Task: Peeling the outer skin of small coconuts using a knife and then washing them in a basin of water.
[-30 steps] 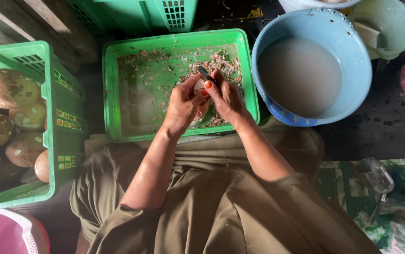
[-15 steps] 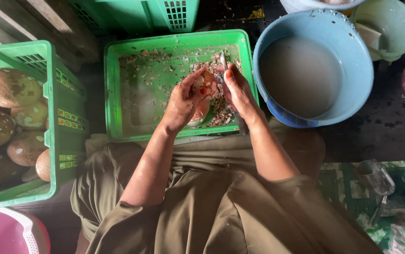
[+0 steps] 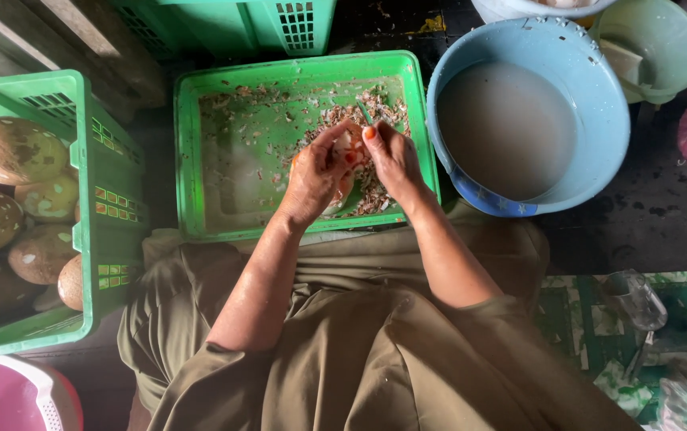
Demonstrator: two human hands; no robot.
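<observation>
Small pale, partly peeled coconut piece (image 3: 346, 150), half hidden, raised over shallow green tray (image 3: 199, 160) strewn with brown shavings, thin blade (image 3: 365, 113) slanting against its top.

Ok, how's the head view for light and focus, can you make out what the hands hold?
Head view: dim and uneven, corners in shadow; the green tray is lit best; left hand and right hand are sharp, but the pale piece between them is too covered to identify.

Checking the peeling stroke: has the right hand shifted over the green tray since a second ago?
Yes. The right hand moved slightly toward the green tray's far rim.
</observation>
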